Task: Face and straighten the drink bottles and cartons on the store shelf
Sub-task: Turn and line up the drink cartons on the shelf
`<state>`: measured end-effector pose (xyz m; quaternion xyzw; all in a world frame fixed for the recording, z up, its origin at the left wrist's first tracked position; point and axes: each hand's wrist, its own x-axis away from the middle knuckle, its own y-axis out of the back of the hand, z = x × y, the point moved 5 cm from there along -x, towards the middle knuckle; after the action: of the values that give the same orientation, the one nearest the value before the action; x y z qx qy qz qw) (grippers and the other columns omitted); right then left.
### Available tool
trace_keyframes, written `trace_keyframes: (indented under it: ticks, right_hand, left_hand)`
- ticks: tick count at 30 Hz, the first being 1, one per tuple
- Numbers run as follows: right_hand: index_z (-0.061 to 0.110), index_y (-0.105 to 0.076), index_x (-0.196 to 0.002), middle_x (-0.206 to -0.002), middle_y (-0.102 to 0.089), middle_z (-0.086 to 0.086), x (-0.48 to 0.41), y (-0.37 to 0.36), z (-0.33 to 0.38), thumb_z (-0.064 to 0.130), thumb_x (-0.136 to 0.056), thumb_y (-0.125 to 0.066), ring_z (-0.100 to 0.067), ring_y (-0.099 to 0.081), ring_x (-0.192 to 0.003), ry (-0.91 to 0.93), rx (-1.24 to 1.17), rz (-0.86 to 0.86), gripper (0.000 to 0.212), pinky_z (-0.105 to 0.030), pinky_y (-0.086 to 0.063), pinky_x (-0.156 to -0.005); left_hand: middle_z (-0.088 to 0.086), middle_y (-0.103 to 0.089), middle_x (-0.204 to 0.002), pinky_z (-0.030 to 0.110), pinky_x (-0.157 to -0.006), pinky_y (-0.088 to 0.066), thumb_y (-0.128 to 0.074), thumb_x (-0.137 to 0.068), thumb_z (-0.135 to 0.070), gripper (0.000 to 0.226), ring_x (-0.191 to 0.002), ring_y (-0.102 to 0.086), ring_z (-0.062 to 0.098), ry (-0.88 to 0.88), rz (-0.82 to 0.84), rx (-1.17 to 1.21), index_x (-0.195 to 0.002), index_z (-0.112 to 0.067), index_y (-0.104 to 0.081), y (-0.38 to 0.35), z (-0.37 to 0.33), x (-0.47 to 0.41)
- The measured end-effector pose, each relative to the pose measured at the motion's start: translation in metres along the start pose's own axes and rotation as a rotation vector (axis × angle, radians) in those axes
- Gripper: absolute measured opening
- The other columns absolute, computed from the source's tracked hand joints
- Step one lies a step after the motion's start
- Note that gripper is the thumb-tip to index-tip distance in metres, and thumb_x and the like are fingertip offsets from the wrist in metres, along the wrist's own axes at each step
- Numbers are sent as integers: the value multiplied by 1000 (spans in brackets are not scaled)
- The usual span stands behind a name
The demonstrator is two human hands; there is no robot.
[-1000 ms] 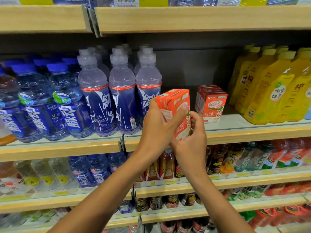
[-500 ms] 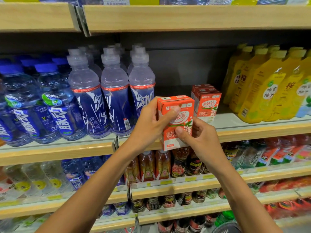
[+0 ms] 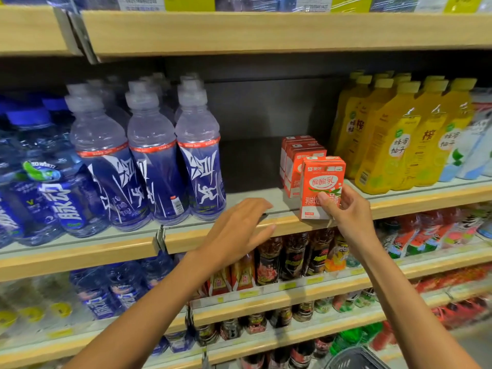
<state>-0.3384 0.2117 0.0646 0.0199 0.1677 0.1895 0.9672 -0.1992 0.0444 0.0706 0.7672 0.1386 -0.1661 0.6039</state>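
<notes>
the right hand (image 3: 350, 213) hides one low corner of the front carton (image 3: 320, 182). that carton half hides the back cartons (image 3: 292, 162). the left edge cuts off the blue bottles (image 3: 32, 187).

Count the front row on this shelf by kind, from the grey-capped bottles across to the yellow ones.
grey-capped bottles: 3
orange carton: 1, gripped by the right hand at the shelf edge
yellow bottles: 3
Total: 7
</notes>
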Motion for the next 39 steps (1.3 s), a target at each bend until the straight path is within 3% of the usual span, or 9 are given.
trace_keyframes:
  ticks: [3, 5, 13, 17, 25, 32, 39]
  right_hand:
    - [12, -63, -119, -109, -70, -1, -4, 2, 0, 40, -79, -67, -17, -66, -103, 29, 64, -12, 49, -41, -54, -89]
    - [11, -64, -119, -110, -69, -1, -8, 3, 1, 38, -80, -67, -17, -65, -103, 58, 114, -38, 47, -40, -55, -87]
    - [10, -58, -122, -111, -66, -1, -22, 2, -6, 29, -85, -67, -2, -63, -96, 38, 129, -24, 43, -14, -51, -70]
    - [7, -54, -125, -116, -65, -6, -25, 1, -11, 32, -80, -67, -15, -64, -105, -48, -31, 30, 53, -23, -53, -78]
    - [9, -50, -130, -122, -62, -5, -28, -1, -15, 38, -75, -66, -17, -60, -113, -59, -133, 68, 64, -34, -52, -90]
    - [11, -48, -128, -127, -57, -4, -35, -7, -13, 26, -88, -65, -13, -54, -117, 36, 62, 1, 46, -15, -46, -78]
    - [9, -47, -129, -129, -55, -6, -40, -8, -14, 25, -90, -63, -12, -51, -116, 60, 159, -54, 46, -13, -41, -78]
  left_hand:
    - [3, -51, -137, 27, -101, -36, -43, -99, -43, 46, -125, -46, 16, -96, 58, -156, -134, -13, -49, -10, 2, -3]
    - [6, -48, -141, 28, -106, -33, -43, -100, -41, 48, -129, -44, 18, -114, 76, -197, -136, -10, -48, -14, 6, -3]
    - [7, -52, -137, 28, -103, -37, -42, -100, -38, 44, -125, -48, 17, -126, 70, -202, -134, -11, -50, -18, 10, -4]
    - [6, -53, -134, 28, -101, -40, -37, -100, -41, 46, -122, -49, 17, -126, 64, -190, -132, -11, -51, -18, 10, -4]
    - [7, -55, -132, 29, -98, -43, -36, -99, -41, 47, -119, -52, 18, -125, 47, -184, -130, -11, -53, -19, 12, -3]
    - [6, -53, -134, 29, -100, -42, -40, -99, -39, 43, -122, -50, 17, -131, 44, -191, -131, -12, -51, -22, 15, -3]
    - [5, -54, -133, 28, -98, -43, -42, -100, -38, 42, -121, -51, 16, -148, 14, -208, -131, -13, -51, -23, 16, -3]
